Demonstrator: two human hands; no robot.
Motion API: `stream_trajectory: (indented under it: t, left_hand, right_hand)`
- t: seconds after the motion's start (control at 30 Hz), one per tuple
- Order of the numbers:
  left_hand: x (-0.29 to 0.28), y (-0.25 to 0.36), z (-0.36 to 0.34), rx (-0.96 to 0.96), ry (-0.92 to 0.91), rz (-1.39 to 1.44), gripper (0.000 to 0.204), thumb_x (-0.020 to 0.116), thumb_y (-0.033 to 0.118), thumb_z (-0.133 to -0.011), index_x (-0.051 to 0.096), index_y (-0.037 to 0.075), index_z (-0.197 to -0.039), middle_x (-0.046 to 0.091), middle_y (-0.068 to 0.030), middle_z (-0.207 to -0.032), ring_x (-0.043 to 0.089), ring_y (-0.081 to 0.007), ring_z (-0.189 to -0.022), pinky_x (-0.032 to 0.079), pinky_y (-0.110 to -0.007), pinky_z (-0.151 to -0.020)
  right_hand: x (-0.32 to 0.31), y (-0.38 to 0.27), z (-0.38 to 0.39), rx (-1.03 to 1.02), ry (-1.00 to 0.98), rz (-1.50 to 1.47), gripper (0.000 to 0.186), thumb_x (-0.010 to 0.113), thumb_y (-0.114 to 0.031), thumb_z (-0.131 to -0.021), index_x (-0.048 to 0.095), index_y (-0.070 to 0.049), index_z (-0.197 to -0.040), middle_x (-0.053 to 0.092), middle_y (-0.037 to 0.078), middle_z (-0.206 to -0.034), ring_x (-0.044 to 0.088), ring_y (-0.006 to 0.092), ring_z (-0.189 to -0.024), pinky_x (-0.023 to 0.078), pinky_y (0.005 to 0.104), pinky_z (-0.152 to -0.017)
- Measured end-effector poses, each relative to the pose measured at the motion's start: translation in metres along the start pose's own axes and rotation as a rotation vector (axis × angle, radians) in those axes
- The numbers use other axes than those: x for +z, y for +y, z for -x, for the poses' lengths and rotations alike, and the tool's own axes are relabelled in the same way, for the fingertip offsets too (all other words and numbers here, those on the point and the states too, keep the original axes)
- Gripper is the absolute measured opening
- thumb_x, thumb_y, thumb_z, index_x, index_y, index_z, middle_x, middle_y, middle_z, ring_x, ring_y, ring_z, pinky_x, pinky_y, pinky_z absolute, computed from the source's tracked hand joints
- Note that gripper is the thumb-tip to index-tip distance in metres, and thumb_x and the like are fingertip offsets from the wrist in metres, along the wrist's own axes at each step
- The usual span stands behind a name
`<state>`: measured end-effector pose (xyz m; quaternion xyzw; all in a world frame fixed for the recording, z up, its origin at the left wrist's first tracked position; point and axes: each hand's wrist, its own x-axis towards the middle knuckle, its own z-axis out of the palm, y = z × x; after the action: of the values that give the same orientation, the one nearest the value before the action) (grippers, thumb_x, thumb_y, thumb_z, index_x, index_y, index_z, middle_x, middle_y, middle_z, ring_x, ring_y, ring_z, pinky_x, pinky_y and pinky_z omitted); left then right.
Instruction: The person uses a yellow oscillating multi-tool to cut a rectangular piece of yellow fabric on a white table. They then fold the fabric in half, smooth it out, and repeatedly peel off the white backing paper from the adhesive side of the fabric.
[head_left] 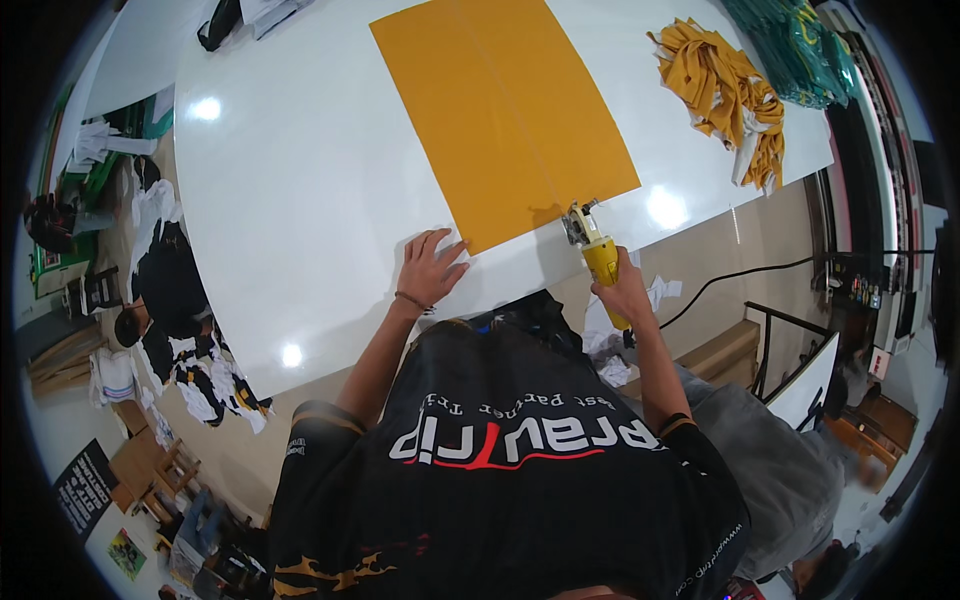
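The left hand [430,272] is placed palm down on the white table [290,180], beside the near left corner of the orange-yellow fabric panel [510,125]. Its fingers are extended and moderately spread, and nothing is gripped by it. The index fingertip is positioned at the corner of the panel; whether the cloth is pressed by it or only approached cannot be told. A dark bracelet [410,300] is worn at the left wrist.

The right hand [622,292] is closed around the yellow body of a hand-held cutter [601,258], with the fingers wrapped about the casing. The metal head of the tool is directed away from the wearer and is set at the near edge of the panel, right of its middle. Whether the cloth is engaged by the blade cannot be seen. The rear of the tool is held out past the near edge of the table. A black cable [745,273] is led in from the right toward the right forearm; its far connection cannot be made out.

The panel is laid flat on the table, with a faint line marked along its length. To the right, a heap of orange-yellow cloth strips [712,85] is piled on the table, and green plastic-wrapped goods [795,52] are stacked just beyond it, at the far right corner
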<state>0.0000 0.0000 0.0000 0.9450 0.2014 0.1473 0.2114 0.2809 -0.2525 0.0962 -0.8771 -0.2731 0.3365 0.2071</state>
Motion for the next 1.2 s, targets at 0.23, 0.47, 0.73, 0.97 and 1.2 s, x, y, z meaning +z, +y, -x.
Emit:
stream_trajectory:
  t: [0.23, 0.47, 0.73, 0.97, 1.2]
  left_hand:
    - [-0.002, 0.001, 0.001, -0.013, -0.010, 0.005, 0.040, 0.071, 0.034, -0.088, 0.068, 0.021, -0.126, 0.053, -0.0090, -0.134, 0.046, -0.0293, -0.127, 0.035, -0.046, -0.105]
    - [-0.005, -0.002, 0.000, -0.037, -0.008, 0.034, 0.041, 0.071, 0.033, -0.087, 0.067, 0.021, -0.127, 0.053, -0.0086, -0.135, 0.045, -0.0289, -0.128, 0.035, -0.046, -0.105]
    - [-0.003, -0.004, -0.003, -0.049, 0.000, 0.056, 0.042, 0.072, 0.033, -0.086, 0.067, 0.022, -0.126, 0.055, -0.0082, -0.134, 0.048, -0.0305, -0.127, 0.037, -0.048, -0.105]
    - [-0.004, -0.004, -0.002, -0.083, -0.029, 0.066, 0.042, 0.071, 0.033, -0.087, 0.066, 0.024, -0.128, 0.055, -0.0070, -0.134, 0.048, -0.0303, -0.127, 0.037, -0.048, -0.105]
    - [-0.006, -0.005, -0.006, -0.064, -0.009, 0.056, 0.040, 0.070, 0.033, -0.088, 0.067, 0.021, -0.126, 0.056, -0.0052, -0.132, 0.049, -0.0272, -0.125, 0.039, -0.045, -0.103]
  right_hand:
    - [0.000, -0.001, -0.007, -0.043, -0.006, 0.017, 0.063, 0.071, -0.019, -0.072, 0.044, 0.000, -0.126, 0.068, 0.031, -0.101, 0.065, 0.0496, -0.098, 0.053, 0.0505, -0.084]
    - [0.000, -0.019, -0.020, -0.036, -0.021, -0.008, 0.063, 0.071, -0.019, -0.073, 0.044, 0.003, -0.125, 0.067, 0.032, -0.100, 0.065, 0.0500, -0.097, 0.053, 0.0505, -0.084]
    - [0.006, -0.028, -0.051, -0.045, 0.017, 0.049, 0.063, 0.073, -0.020, -0.072, 0.045, 0.003, -0.124, 0.067, 0.032, -0.101, 0.065, 0.0503, -0.097, 0.053, 0.0515, -0.084]
    - [0.007, -0.047, -0.090, -0.059, 0.019, 0.032, 0.064, 0.075, -0.022, -0.071, 0.045, 0.002, -0.122, 0.067, 0.032, -0.101, 0.066, 0.0497, -0.095, 0.053, 0.0523, -0.082]
    - [0.002, -0.078, -0.125, -0.103, 0.014, -0.010, 0.059, 0.073, -0.023, -0.075, 0.046, 0.003, -0.120, 0.067, 0.030, -0.097, 0.068, 0.0455, -0.091, 0.054, 0.0484, -0.076]
